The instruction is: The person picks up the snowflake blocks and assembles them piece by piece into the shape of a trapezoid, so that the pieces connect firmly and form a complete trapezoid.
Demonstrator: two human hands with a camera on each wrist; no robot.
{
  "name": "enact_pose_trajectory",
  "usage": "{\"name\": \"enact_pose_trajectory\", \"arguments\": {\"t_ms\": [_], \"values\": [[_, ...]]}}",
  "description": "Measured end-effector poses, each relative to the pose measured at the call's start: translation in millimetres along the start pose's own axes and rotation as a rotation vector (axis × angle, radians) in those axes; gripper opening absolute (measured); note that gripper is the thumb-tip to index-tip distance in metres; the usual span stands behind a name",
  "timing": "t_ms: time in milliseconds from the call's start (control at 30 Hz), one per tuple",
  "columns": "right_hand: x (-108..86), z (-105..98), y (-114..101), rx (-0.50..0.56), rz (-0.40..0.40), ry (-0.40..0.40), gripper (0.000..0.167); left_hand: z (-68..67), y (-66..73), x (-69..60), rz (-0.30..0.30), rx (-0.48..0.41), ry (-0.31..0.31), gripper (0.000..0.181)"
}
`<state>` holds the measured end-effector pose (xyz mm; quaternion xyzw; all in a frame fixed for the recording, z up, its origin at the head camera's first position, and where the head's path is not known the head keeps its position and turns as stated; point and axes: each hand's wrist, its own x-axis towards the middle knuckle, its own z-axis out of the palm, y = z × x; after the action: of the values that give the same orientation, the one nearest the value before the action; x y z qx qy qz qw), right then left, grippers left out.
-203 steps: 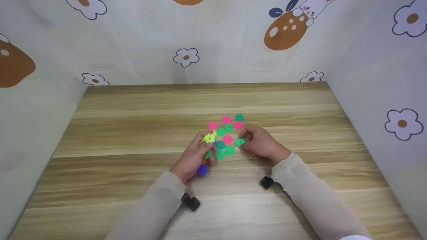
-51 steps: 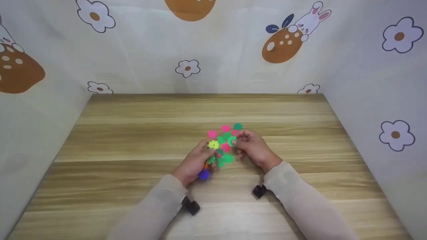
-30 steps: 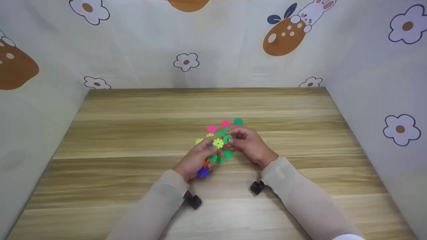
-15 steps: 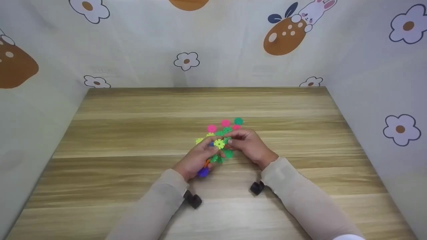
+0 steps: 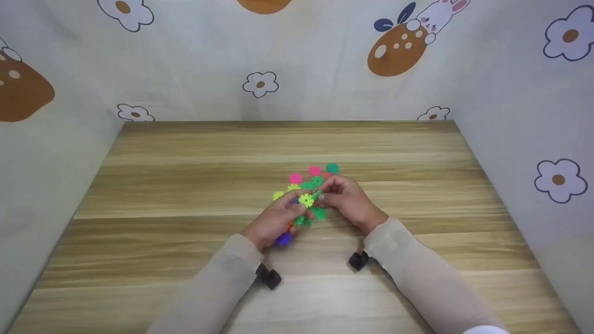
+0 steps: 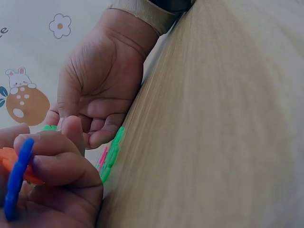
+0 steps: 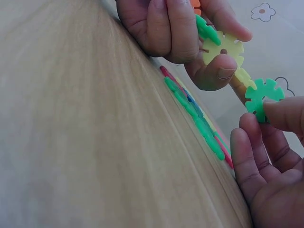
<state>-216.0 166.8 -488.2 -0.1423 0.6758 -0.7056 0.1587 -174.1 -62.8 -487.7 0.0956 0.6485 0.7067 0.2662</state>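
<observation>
My left hand point(image 5: 274, 220) grips a joined string of small notched plastic discs. A blue disc point(image 5: 283, 239) hangs at its near end, followed by an orange disc point(image 6: 8, 156) and a green disc point(image 7: 207, 29). A yellow disc point(image 7: 223, 51) sits between the left thumb and a finger. Between thumb and fingers, my right hand point(image 5: 348, 202) pinches another green disc point(image 7: 259, 92). That disc meets a yellow piece point(image 7: 243, 78) seen edge-on beside the left fingers; whether their slots are engaged I cannot tell. Fingers partly hide the string.
Loose discs lie flat on the wooden table point(image 5: 185, 260) just beyond and under the hands: pink point(image 5: 314, 170), dark green point(image 5: 332, 168), yellow point(image 5: 278, 195) and green point(image 5: 318, 213) ones among them. A patterned cloth wall point(image 5: 195, 60) encloses the back and sides.
My right hand has carried the green disc leftward to the yellow disc at the left hand. The green disc has turned from facing up to slanted. My left hand has shifted slightly right.
</observation>
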Motion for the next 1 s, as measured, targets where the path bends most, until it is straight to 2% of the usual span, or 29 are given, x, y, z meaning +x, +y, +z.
{"name": "enact_pose_trajectory", "arguments": {"t_ms": [600, 833, 1000], "values": [[-2.8, 4.7, -2.8, -0.008, -0.020, 0.042, 0.012, -0.1, -1.2, 1.2, -0.022, -0.008, 0.014, 0.043], [-3.7, 8.6, -4.2, -0.028, -0.006, 0.060, 0.011, -0.8, 0.5, 1.7, -0.048, -0.014, 0.055, 0.044], [-2.8, 8.0, -5.0, -0.074, 0.004, 0.057, 0.013, -3.2, 1.4, 1.2, -0.066, -0.024, 0.021, 0.044]]}}
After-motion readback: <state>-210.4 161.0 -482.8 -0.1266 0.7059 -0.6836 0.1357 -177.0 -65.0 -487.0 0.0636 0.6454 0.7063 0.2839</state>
